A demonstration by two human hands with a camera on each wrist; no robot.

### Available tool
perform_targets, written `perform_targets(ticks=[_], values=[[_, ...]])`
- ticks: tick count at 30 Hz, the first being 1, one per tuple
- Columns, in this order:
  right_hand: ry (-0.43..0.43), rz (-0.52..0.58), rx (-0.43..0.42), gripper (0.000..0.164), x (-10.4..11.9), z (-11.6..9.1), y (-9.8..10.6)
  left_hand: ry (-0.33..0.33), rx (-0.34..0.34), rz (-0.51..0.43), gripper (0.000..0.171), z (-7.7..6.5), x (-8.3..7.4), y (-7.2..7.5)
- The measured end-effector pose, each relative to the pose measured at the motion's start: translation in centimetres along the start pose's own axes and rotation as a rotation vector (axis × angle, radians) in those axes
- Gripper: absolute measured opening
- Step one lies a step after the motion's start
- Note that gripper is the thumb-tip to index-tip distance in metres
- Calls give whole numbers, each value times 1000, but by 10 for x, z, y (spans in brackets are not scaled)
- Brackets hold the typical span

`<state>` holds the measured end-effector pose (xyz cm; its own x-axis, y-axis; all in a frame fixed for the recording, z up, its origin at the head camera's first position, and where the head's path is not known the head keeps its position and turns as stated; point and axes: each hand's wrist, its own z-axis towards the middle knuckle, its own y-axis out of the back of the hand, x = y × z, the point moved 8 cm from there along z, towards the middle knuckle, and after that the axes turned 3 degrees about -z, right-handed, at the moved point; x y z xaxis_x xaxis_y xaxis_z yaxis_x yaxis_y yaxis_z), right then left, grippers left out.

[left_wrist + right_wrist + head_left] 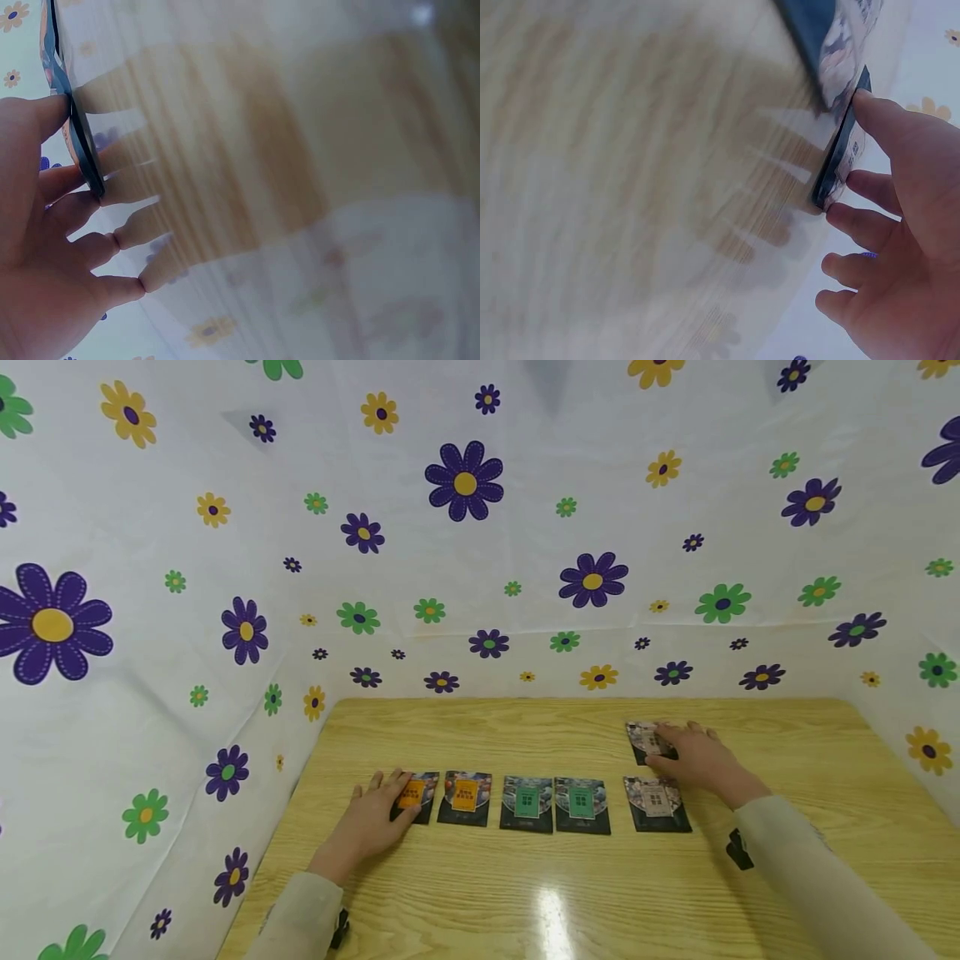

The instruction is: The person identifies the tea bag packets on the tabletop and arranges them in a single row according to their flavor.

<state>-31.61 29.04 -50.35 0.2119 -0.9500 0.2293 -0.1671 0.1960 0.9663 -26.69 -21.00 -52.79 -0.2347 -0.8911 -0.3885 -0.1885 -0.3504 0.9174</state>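
Note:
Six flat packets lie on the wooden table. My left hand [375, 822] rests at the far-left orange-labelled packet [423, 793], fingers spread, thumb along its near side; in the left wrist view, thumb and fingertips touch this packet [81, 146]. My right hand [697, 760] lies over the right part of a beige-labelled packet [642, 742] behind the row. In the right wrist view, the thumb is at one end of that packet [844, 154] and two fingertips at the other. Directly in front of it is another beige-labelled packet [657, 806].
Between the hands lie a second orange-labelled packet [463, 798] and two green-labelled packets [526, 806], side by side. White cloth with printed flowers [525, 552] stands behind and beside the table [480, 885]. A light glare shows near the front.

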Motion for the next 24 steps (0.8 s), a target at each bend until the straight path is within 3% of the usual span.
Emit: perform_targets(ticks=[24], values=[[-27, -64, -20, 74, -32, -47, 4, 3, 3, -7, 66, -2, -1, 0]])
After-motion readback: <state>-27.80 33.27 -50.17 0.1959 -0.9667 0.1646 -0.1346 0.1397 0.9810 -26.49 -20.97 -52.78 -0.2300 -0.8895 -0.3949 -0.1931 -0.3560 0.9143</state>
